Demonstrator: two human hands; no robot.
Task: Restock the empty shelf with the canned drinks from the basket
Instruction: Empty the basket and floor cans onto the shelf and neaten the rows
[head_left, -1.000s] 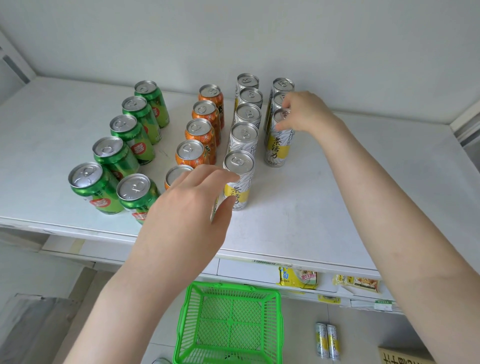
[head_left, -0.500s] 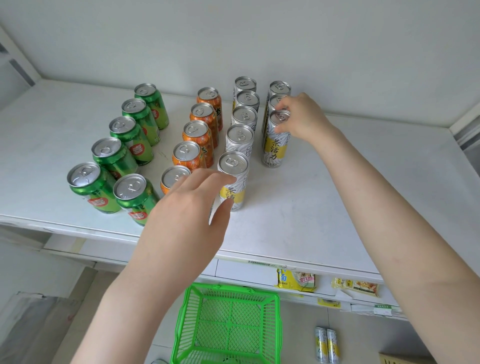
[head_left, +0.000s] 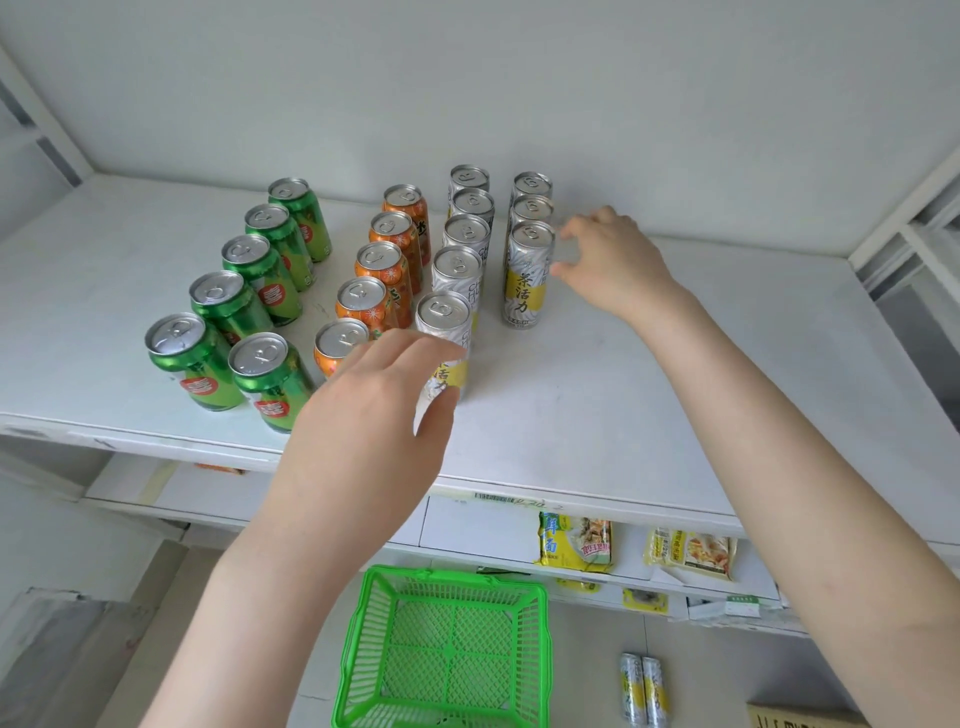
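On the white shelf (head_left: 597, 405) stand rows of cans: several green cans (head_left: 260, 374) at the left, several orange cans (head_left: 374, 270) in the middle, and two rows of slim silver-and-yellow cans on the right. My left hand (head_left: 374, 415) is at the front slim can (head_left: 444, 322), fingers nearly straight along its left side and thumb against its front. My right hand (head_left: 608, 260) hovers just right of the front can of the right row (head_left: 527, 270), fingers spread and off it. Below on the floor sits the green basket (head_left: 363, 649), with no cans visible inside.
Two slim cans (head_left: 644, 693) stand on the floor right of the basket. Yellow noodle packets (head_left: 574, 540) lie on the lower shelf. The shelf's back wall is close behind the rows. A cardboard box corner (head_left: 800, 719) shows at the bottom right.
My right hand has let go of the right-row front can and drawn back to the right. My left hand has slid down a little on the front slim can.
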